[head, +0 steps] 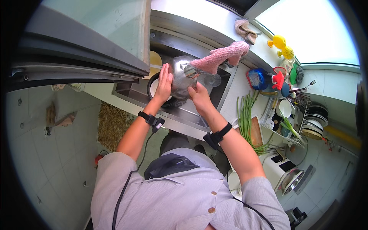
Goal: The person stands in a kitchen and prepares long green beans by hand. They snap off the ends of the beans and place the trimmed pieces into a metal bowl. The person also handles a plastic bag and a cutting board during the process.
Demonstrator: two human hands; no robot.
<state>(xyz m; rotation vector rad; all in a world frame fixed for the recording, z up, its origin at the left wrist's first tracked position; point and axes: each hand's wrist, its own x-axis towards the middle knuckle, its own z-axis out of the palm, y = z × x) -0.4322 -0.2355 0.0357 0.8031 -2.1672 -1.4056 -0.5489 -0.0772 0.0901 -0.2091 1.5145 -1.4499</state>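
Over the sink (202, 119) a round, shiny metal vessel (179, 64), perhaps a bowl, is between my hands. My left hand (164, 84) lies flat against its left side, fingers straight and together. At its lower right, my right hand (200, 96) grips the edge with the thumb on top. The metal faucet (190, 71) reaches above the vessel, with a pink cloth (222, 56) draped over it. Partly hidden under my left hand is a dark pot (150, 89) with something white inside. A yellowish round item (154, 61) lies behind it. A clear glass dish (212, 80) is on the right.
An open window sash (95, 37) juts in from the upper left. Right of the sink lie long green beans (244, 118) by a cutting board (256, 132), a blue bottle (257, 79) and a dish rack (270, 115) with dishes. A second cloth (245, 30) hangs near the window.
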